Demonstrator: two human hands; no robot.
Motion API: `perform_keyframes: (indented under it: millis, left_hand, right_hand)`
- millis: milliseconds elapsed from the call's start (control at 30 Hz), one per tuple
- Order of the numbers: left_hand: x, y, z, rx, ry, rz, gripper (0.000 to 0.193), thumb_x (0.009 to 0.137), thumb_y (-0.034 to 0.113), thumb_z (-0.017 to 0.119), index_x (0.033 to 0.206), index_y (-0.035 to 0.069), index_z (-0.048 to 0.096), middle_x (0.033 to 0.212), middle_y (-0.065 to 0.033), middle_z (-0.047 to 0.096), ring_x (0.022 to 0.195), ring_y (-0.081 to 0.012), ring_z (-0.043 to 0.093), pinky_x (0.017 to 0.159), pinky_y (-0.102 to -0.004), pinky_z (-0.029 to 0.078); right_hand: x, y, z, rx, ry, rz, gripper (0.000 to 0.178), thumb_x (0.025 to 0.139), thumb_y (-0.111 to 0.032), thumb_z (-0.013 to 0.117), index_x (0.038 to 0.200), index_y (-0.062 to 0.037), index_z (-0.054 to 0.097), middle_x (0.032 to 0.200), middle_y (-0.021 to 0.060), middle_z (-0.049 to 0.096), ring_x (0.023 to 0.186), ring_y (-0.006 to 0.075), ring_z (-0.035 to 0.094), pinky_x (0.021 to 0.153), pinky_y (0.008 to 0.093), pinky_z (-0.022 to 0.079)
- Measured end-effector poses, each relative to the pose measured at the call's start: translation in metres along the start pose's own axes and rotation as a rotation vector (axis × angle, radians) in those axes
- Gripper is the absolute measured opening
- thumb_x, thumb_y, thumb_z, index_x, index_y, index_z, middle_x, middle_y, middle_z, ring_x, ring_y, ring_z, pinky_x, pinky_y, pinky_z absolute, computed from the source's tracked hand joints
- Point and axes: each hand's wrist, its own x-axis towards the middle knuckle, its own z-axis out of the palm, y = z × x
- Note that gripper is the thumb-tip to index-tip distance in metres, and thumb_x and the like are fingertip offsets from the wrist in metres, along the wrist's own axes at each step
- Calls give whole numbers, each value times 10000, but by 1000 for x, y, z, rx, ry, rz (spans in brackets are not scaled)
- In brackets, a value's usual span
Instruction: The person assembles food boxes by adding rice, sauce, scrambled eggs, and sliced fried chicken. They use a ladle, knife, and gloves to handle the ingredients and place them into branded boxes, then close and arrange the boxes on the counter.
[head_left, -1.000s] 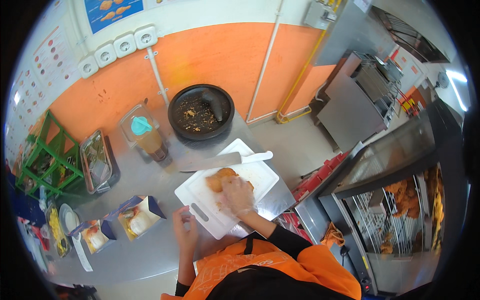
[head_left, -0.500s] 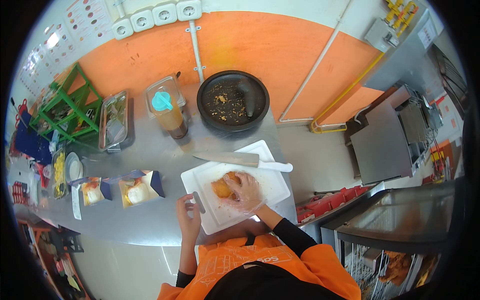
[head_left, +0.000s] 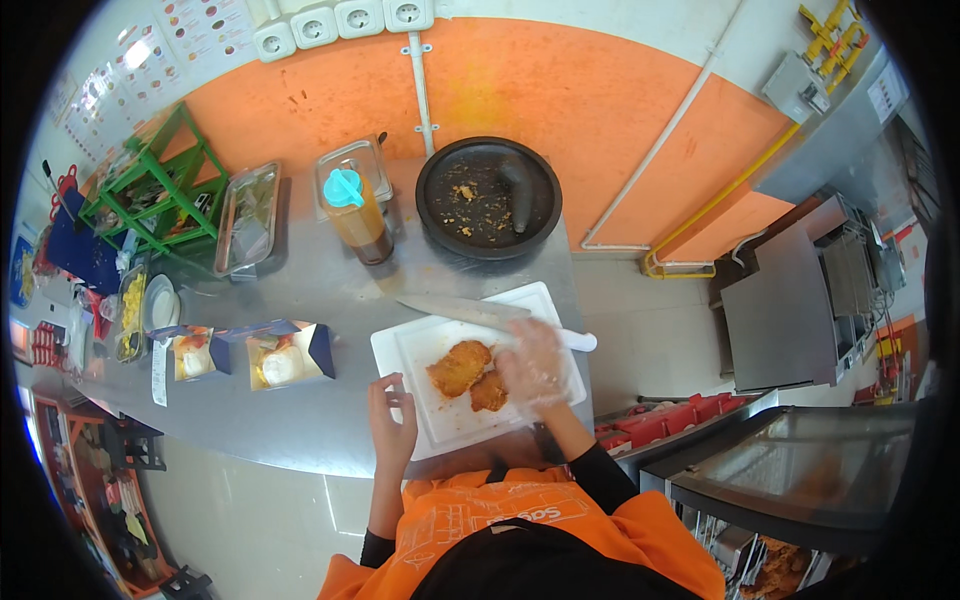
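Two pieces of golden-brown fried, breaded food, a larger one (head_left: 460, 369) and a smaller one (head_left: 489, 392), lie side by side on a white cutting board (head_left: 450, 425). Across the board's far side rests a large knife (head_left: 465, 309), its white handle pointing right. My right hand (head_left: 535, 370), in a clear plastic glove, is over the board's right part, close to the knife handle; motion smears its fingers. At the board's left edge is my bare left hand (head_left: 392, 415), fingers loosely bent and apart, nothing visibly held. Whether it touches the board is unclear.
Beyond the board stand a dark stone mortar (head_left: 460, 235) with a pestle (head_left: 518, 195) and a sauce bottle (head_left: 358, 220) with a turquoise lid. Two open food boxes (head_left: 290, 360) (head_left: 195, 355) sit left. A green rack (head_left: 160, 190) and metal tray (head_left: 247, 220) lie further back.
My right hand has lifted off the fried food and moved right toward the knife handle, uncovering two separate pieces. My left hand stays by the board's left edge. The view has shifted slightly.
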Motion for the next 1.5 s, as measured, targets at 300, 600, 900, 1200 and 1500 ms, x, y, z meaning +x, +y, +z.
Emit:
perform_keyframes:
  millis: [300, 600, 900, 1200, 1500]
  left_hand:
    - [32, 14, -18, 69, -13, 136, 280, 832, -17, 554, 1108, 23, 536, 1073, -109, 542, 833, -209, 561, 764, -322, 447]
    - [124, 29, 33, 195, -62, 503, 242, 856, 44, 559, 1098, 47, 557, 1122, -147, 555, 1031, -346, 549, 881, -395, 441]
    - [156, -43, 81, 216, -275, 332, 232, 903, 153, 511, 1119, 81, 553, 1157, -99, 556, 1060, -313, 536, 898, -403, 435]
    - [156, -39, 81, 326, -273, 320, 277, 901, 163, 515, 1160, 69, 540, 1147, -105, 564, 1074, -300, 520, 935, -389, 388]
    - [159, -44, 85, 367, -238, 324, 295, 899, 168, 512, 1173, 61, 542, 1180, -106, 548, 1108, -300, 499, 941, -389, 375]
  right_hand:
    - [29, 57, -39, -263, -584, 359, 356, 847, -240, 550, 1176, -106, 572, 1069, 168, 625, 1024, 364, 598, 912, 469, 434]
    - [-12, -19, -88, 100, -973, 637, 787, 912, -674, 237, 1000, -25, 672, 1020, 237, 642, 1004, 395, 588, 893, 438, 436]
    - [-23, -20, -60, 0, -1097, 557, 756, 963, -598, 169, 1034, -10, 638, 966, 237, 647, 974, 395, 594, 916, 439, 424]
    - [-59, 3, -21, -48, -1048, 592, 781, 899, -692, 257, 1181, -54, 609, 1031, 243, 650, 1000, 394, 613, 905, 453, 453]
    - [-20, -2, -39, 1, -1181, 661, 805, 898, -698, 236, 1147, -39, 626, 1078, 228, 640, 1032, 384, 600, 926, 453, 430]
